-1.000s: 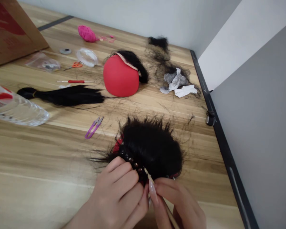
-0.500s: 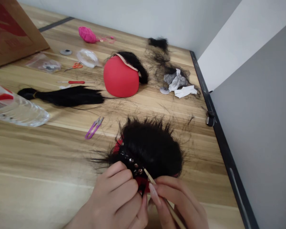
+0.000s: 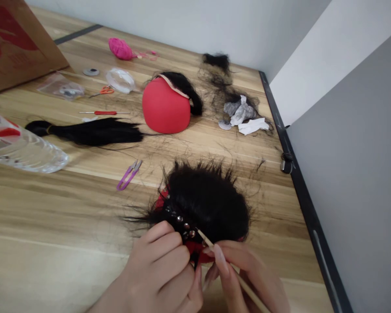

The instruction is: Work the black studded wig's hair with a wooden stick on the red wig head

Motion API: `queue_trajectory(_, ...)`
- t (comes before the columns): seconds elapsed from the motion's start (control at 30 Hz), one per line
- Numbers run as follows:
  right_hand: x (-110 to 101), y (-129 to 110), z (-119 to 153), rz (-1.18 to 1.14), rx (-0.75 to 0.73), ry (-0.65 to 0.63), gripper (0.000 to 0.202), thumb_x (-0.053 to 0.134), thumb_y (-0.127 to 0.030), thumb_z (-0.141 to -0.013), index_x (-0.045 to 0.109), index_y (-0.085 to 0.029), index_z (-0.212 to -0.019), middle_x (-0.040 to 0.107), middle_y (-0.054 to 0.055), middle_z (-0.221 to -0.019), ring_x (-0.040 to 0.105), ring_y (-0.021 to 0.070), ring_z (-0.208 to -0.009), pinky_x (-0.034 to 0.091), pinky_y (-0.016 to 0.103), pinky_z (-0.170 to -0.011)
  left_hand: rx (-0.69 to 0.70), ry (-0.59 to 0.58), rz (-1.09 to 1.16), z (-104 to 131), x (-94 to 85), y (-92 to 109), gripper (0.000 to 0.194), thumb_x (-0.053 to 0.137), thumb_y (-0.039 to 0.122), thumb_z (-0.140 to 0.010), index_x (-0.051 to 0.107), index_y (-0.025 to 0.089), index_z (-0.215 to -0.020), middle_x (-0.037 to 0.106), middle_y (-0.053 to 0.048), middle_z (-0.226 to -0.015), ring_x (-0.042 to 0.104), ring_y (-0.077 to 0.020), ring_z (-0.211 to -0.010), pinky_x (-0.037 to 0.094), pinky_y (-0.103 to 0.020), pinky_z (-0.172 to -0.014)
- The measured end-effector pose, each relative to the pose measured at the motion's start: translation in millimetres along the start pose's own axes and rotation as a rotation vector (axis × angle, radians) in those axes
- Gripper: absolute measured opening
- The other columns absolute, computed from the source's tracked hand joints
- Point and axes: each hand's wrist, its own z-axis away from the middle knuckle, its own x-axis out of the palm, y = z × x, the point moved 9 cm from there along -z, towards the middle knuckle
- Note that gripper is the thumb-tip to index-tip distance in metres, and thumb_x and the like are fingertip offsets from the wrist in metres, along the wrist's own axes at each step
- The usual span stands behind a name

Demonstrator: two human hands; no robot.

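Note:
A rounded form covered in short black hair (image 3: 208,200) lies on the table in front of me, with red material showing at its edges and several shiny pins along its near left side. My left hand (image 3: 164,265) is closed at the form's near edge, its fingers curled on the dark and red material; the fingertips are partly hidden. Between the fingers of my right hand (image 3: 244,271) is a thin wooden-handled tool (image 3: 247,289), its tip touching or very close to the hair beside the pins.
Purple snips (image 3: 129,175) lie left of the form. Farther back are a black hair bundle (image 3: 97,131), a red head form (image 3: 165,106), crumpled paper (image 3: 243,113), orange scissors (image 3: 104,90) and pink yarn (image 3: 120,48). A bottle (image 3: 26,148) and cardboard box (image 3: 19,48) stand left.
The fingers of my right hand have shifted slightly to the right along the tool, and more red material shows between the hands. My left hand stays almost in place.

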Motion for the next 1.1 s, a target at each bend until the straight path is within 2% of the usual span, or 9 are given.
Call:
queue_trajectory(0.2,2.0,3.2,2.5,-0.04,-0.036,-0.041,0.013,0.062,-0.014,-0.091,0.072,-0.021,-0.094,0.077,0.0,-0.086,0.074,0.0103,-0.068,0.059,0.015,-0.062,-0.006,0.007,0.009,1.2,1.2,-1.2,0.03,0.053,0.0,-0.075,0.045,0.018,-0.053,0.044,0.004,-0.051,0.035,-0.0127,-0.052,0.035,-0.032,-0.054)
queue_trajectory(0.37,0.6,1.8,0.3,-0.033,-0.044,-0.059,0.012,0.063,-0.013,-0.09,0.072,-0.021,-0.093,0.076,0.0,-0.084,0.074,0.0102,-0.07,0.059,0.015,-0.065,-0.013,-0.002,-0.004,-0.9,0.0,-0.3,0.03,0.053,0.001,-0.076,0.046,0.018,-0.053,0.046,0.004,-0.052,0.036,-0.0128,-0.053,0.036,-0.032,-0.054)
queue_trajectory(0.5,1.5,3.8,1.6,-0.057,-0.007,-0.057,0.012,0.063,-0.013,-0.09,0.072,-0.021,-0.093,0.076,-0.001,-0.083,0.073,0.0096,-0.067,0.058,0.014,-0.062,0.005,-0.009,-0.004,-0.6,0.5,0.5,0.031,0.052,0.001,-0.078,0.047,0.019,-0.053,0.045,0.003,-0.053,0.037,-0.0126,-0.052,0.035,-0.032,-0.054)
queue_trajectory(0.63,0.0,10.1,5.8,-0.132,0.04,0.029,0.012,0.062,-0.018,-0.093,0.072,-0.022,-0.095,0.077,0.0,-0.082,0.073,0.0115,-0.066,0.059,0.017,-0.06,0.014,-0.009,-0.029,1.0,1.1,0.0,0.03,0.053,0.001,-0.078,0.048,0.019,-0.054,0.046,0.003,-0.053,0.038,-0.0129,-0.053,0.036,-0.032,-0.055)
queue_trajectory(0.77,2.6,12.8,5.6,-0.254,0.035,0.061,0.022,0.051,-0.026,-0.101,0.072,-0.021,-0.107,0.078,0.002,-0.084,0.073,0.0127,-0.063,0.06,0.021,-0.058,0.022,-0.025,-0.057,3.3,1.0,-0.1,0.032,0.055,0.0,-0.078,0.048,0.018,-0.053,0.046,0.003,-0.052,0.038,-0.0133,-0.054,0.035,-0.032,-0.055)
queue_trajectory(0.9,3.8,11.8,2.3,-0.387,0.029,0.056,0.03,0.043,-0.03,-0.105,0.069,-0.02,-0.118,0.077,0.002,-0.087,0.067,0.0087,-0.05,0.058,0.021,-0.052,0.02,-0.032,-0.054,4.4,1.0,-1.8,0.033,0.056,0.0,-0.078,0.047,0.017,-0.051,0.046,0.002,-0.052,0.037,-0.0136,-0.056,0.035,-0.033,-0.057)
queue_trajectory(1.1,3.2,18.0,2.5,-0.374,0.194,0.102,0.03,0.045,-0.03,-0.104,0.073,-0.021,-0.099,0.075,-0.001,-0.078,0.064,0.0057,-0.045,0.055,0.016,-0.05,0.016,0.036,-0.032,1.3,0.2,-8.1,0.029,0.053,0.002,-0.081,0.05,0.017,-0.056,0.045,0.0,-0.057,0.035,-0.0147,-0.059,0.03,-0.033,-0.056)
